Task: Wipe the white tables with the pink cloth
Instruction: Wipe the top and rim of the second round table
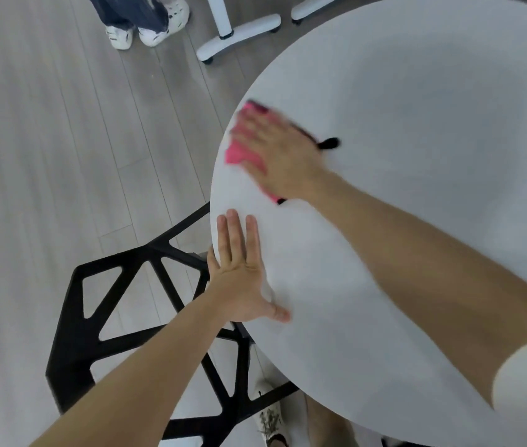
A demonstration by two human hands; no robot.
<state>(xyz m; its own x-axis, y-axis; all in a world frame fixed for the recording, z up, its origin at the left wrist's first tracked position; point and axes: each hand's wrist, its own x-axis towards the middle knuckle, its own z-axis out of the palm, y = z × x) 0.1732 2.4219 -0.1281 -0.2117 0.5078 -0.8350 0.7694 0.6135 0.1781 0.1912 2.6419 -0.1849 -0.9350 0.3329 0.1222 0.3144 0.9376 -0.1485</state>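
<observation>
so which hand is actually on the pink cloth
The right hand, pressing flat on the pink cloth near the edge of the white table. The left hand rests flat on bare tabletop, with no cloth under it.

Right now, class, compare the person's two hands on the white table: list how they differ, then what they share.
The right hand presses the pink cloth onto the white table; the left hand rests on bare tabletop. The right hand looks blurred; the left hand is sharp. The right hand lies farther from the person than the left hand. Both lie flat with straight fingers near the table's edge.
</observation>
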